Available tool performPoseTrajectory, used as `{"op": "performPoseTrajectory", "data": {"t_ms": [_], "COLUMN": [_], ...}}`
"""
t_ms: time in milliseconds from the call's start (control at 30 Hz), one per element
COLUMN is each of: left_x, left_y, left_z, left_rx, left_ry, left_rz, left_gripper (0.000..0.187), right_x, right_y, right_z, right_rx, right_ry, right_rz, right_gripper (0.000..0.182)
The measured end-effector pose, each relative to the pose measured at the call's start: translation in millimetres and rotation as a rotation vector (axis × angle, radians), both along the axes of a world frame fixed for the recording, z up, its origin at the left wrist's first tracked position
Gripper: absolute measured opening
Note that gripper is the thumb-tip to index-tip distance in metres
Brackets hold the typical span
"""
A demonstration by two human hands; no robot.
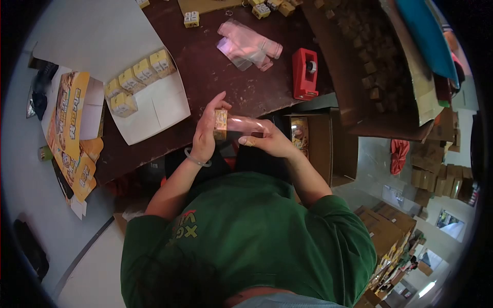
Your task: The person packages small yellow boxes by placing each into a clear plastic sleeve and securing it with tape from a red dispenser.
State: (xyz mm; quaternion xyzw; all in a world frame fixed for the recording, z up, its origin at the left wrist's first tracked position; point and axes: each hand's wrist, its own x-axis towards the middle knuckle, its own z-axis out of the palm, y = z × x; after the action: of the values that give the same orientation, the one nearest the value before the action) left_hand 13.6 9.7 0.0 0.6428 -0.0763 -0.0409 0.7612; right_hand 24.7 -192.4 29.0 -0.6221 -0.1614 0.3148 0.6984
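A small yellow printed box (221, 121) is between my hands, above the table's near edge. My left hand (206, 129), with a bracelet at its wrist, lies against the box's left side, its upper fingers extended past the top. From the box's right side runs a clear plastic sleeve (245, 124), and my right hand (271, 140) is closed around its far end, thumb underneath. Flat clear sleeves (248, 44) lie in a pile beyond my hands. An open white carton (154, 114) on the left holds several similar yellow boxes (145, 71).
A red tape dispenser (305, 75) stands on the dark table (215, 82). To the right, a large cardboard box (421, 72) holds many small brown pieces; below it is an open carton (344, 149). Printed yellow packaging (71, 120) leans at left. A yellow box (191, 19) sits at the back.
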Motion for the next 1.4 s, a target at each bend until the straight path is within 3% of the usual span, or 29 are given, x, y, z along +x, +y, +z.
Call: {"op": "performPoseTrajectory", "data": {"t_ms": [67, 100, 167, 200, 267, 300, 333, 367, 400, 467, 533, 667, 700, 800, 833, 933, 1000, 1133, 1200, 1233, 1333, 1367, 1400], "left_x": [1, 4, 16, 18, 19, 20, 22, 23, 28, 36, 40, 41, 40, 39, 38, 41, 42, 39, 31, 26, 13, 9, 9], "left_y": [3, 12, 24, 23, 14, 6, -2, -9, -16, -17, -14, -10, -12, -10, -10, -11, -12, -9, -3, 0, 4, 4, 5], "left_z": [-4, -7, -11, -12, -15, -16, -18, -22, -32, -37, -46, -55, -59, -66, -64, -54, -58, -59, -59, -56, -60, -62, -61], "left_rx": [-0.189, -0.344, -0.230, -0.392, -0.455, -0.316, -0.226, -0.136, -0.083, 0.191, 0.311, 0.345, 0.331, 0.326, 0.336, 0.316, 0.301, 0.269, 0.316, 0.318, 0.359, 0.375, 0.390], "left_ry": [0.159, 0.306, 0.407, 0.554, 0.467, 0.332, 0.227, 0.122, 0.097, 0.034, 0.008, 0.031, 0.012, 0.012, 0.016, 0.023, 0.009, -0.015, -0.012, 0.011, -0.032, -0.056, -0.087], "left_rz": [-0.102, -0.284, -0.616, -0.624, -0.418, -0.245, -0.093, 0.060, 0.164, 0.262, 0.265, 0.210, 0.224, 0.218, 0.215, 0.240, 0.246, 0.231, 0.197, 0.167, 0.140, 0.139, 0.137], "left_gripper": [0.060, 0.063, 0.071, 0.082, 0.086, 0.074, 0.066, 0.058, 0.050, 0.054, 0.053, 0.057, 0.057, 0.058, 0.058, 0.055, 0.055, 0.056, 0.056, 0.057, 0.059, 0.059, 0.059], "right_x": [21, 34, 61, 76, 120, 143, 177, 212, 247, 306, 379, 440, 438, 413, 399, 346, 300, 185, 145, 133, 95, 86, 80], "right_y": [-12, -17, -17, -17, -21, -18, -15, -12, -8, 14, 24, 31, 33, 46, 44, 39, 30, 36, 33, 31, 33, 34, 33], "right_z": [-1, 15, 27, 42, 49, 57, 54, 44, 32, 16, -37, -59, -51, -37, -31, -16, -29, -33, -34, -45, -40, -39, -44], "right_rx": [0.019, -0.022, -0.043, -0.090, -0.189, -0.194, -0.332, -0.311, -0.446, -0.776, -1.062, -1.425, -1.437, -1.326, -1.049, -0.133, 0.293, 0.070, -0.186, -0.115, -0.641, -0.919, -0.995], "right_ry": [0.086, 0.146, 0.015, 0.033, -0.285, -0.302, -0.489, -0.483, -0.576, -0.751, -1.291, -1.260, -1.269, -1.042, -0.955, -0.125, 0.255, 0.218, 0.141, 0.033, -0.343, -0.595, -0.704], "right_rz": [0.159, 0.283, 0.462, 0.398, 0.137, -0.069, -0.225, -0.274, -0.268, -0.248, -0.424, -0.338, -0.273, -0.391, -0.513, -0.446, -0.308, -0.410, -0.446, -0.419, -0.533, -0.513, -0.527], "right_gripper": [0.041, 0.026, 0.018, 0.013, 0.009, 0.006, 0.005, 0.009, 0.018, 0.028, 0.038, 0.049, 0.042, 0.046, 0.043, 0.037, 0.046, 0.037, 0.033, 0.035, 0.043, 0.052, 0.053]}}
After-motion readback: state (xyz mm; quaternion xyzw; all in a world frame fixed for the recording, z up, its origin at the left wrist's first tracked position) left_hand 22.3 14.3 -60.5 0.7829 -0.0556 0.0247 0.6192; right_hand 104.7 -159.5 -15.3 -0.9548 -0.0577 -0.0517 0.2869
